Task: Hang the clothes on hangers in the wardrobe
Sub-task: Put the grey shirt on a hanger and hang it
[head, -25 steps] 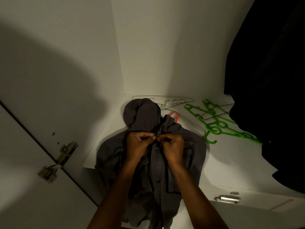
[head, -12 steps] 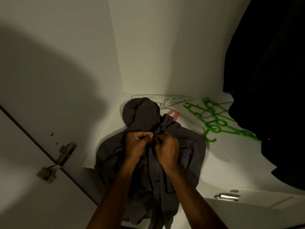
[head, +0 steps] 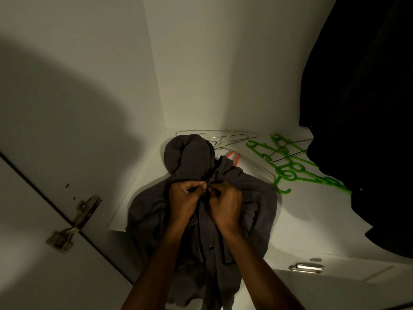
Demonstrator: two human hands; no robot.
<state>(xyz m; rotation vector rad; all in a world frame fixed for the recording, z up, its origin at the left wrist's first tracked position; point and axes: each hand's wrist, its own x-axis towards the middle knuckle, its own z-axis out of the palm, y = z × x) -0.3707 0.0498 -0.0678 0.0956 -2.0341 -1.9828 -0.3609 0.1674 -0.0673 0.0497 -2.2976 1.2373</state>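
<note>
A dark grey hooded jacket (head: 257, 204) with front buttons lies on the white wardrobe floor (head: 297, 215), its hem hanging over the front edge. My left hand (head: 183, 199) and my right hand (head: 225, 201) pinch the two front edges together at the collar, just below the hood (head: 190, 157). An orange hanger (head: 234, 158) pokes out from under the jacket's right shoulder. Metal wire hangers (head: 225, 138) lie behind the hood. Green plastic hangers (head: 290, 168) lie to the right.
Dark clothes (head: 366, 121) hang at the right, reaching down over the floor. The wardrobe's white side wall (head: 78, 97) and an open door with a metal hinge (head: 76, 222) stand at the left. A second hinge plate (head: 306, 267) sits on the front panel.
Both hands stay at the collar, and the fingers have shifted slightly closer together. The view has barely moved.
</note>
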